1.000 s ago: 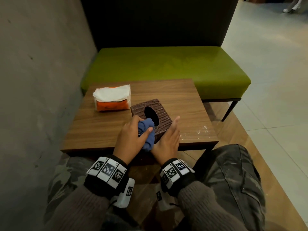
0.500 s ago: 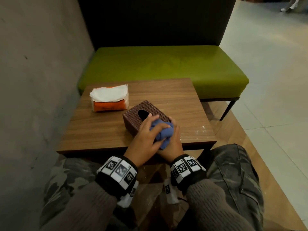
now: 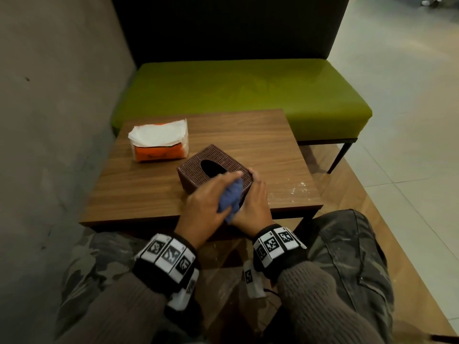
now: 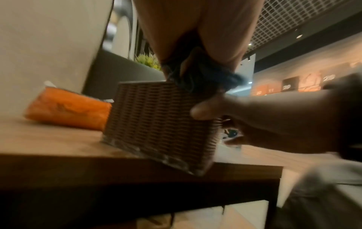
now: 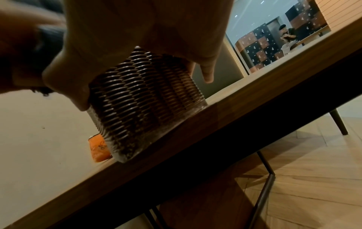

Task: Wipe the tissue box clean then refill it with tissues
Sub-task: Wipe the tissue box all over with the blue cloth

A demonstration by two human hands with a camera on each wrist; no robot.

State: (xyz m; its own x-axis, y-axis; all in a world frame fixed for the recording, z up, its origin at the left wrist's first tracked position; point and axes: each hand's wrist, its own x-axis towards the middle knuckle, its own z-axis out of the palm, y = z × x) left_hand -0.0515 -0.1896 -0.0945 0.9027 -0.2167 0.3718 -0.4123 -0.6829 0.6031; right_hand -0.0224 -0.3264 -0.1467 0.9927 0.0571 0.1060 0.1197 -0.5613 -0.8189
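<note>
Tissue box [image 3: 224, 157] upright, slot [image 3: 211, 168] upward

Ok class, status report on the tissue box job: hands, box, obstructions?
Left hand holds blue cloth on woven tissue box top. Right hand grips its near corner. Orange tissue pack apart, far-left; nothing blocking.

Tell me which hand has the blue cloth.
The left hand grips the blue cloth on top of the brown woven tissue box; the right hand holds only the box itself.
</note>
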